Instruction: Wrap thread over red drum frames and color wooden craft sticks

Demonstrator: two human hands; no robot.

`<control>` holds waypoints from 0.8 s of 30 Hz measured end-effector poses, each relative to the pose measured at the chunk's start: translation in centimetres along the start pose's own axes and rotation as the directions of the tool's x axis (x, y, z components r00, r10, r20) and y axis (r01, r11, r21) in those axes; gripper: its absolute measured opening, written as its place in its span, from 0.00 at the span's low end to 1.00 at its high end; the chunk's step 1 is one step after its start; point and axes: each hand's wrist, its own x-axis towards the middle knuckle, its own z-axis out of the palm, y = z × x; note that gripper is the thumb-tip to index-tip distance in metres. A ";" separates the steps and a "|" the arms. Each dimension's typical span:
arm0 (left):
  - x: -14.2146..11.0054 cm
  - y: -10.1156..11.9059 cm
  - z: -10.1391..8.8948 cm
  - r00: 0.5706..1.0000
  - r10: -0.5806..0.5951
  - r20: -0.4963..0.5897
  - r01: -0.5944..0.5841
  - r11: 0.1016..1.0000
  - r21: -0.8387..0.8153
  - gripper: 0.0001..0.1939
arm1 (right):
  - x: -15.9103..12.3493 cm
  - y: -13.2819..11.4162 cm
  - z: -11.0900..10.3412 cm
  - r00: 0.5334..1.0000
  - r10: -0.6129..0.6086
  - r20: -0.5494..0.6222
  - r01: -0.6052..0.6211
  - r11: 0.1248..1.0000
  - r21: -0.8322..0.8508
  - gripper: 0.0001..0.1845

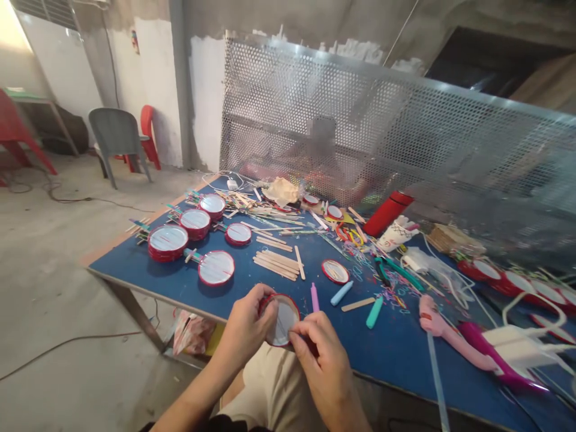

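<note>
My left hand grips the left rim of a small round toy drum with a red rim and white face, held above the near edge of the blue table. My right hand pinches the drum's lower right rim, fingers closed. A pink plastic handle, a light blue one and a teal one lie just beyond the drum. Several finished drums on sticks sit at the table's left, beside a pile of wooden sticks.
Pink glue guns with white cables lie on the right. A red bottle, a glove, pliers and coloured rubber bands lie mid-table. A perforated metal screen stands behind, a person beyond it. Chairs stand far left.
</note>
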 end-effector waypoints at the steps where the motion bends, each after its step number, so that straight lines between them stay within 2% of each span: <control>1: 0.0 0.0 0.0 1.000 -0.001 0.002 0.001 1.000 0.002 0.11 | 0.0 -0.1 0.0 1.000 0.019 0.004 -0.019 1.000 0.025 0.10; 5: 0.1 -0.1 0.0 1.000 -0.014 0.014 0.014 1.000 0.010 0.13 | -0.5 0.2 0.1 0.985 0.166 0.042 -0.170 0.978 0.121 0.14; 8: 0.1 0.0 -0.1 0.999 -0.027 0.022 0.026 0.999 0.021 0.13 | -1.2 0.8 0.2 0.945 0.316 0.080 -0.325 0.934 0.149 0.17; 10: 0.1 0.0 -0.1 0.999 -0.028 0.023 0.027 0.999 0.023 0.13 | -1.4 1.1 0.2 0.927 0.362 0.099 -0.374 0.915 0.149 0.18; 20: 0.0 0.0 -0.3 0.998 -0.050 0.049 0.052 0.998 -0.032 0.13 | -1.0 0.5 -0.7 0.949 0.305 0.082 -0.308 0.951 0.022 0.18; 24: 0.1 -0.1 -0.1 0.997 -0.079 0.010 0.080 0.994 -0.075 0.14 | -2.1 0.4 0.2 0.927 0.371 0.050 -0.373 0.927 0.036 0.18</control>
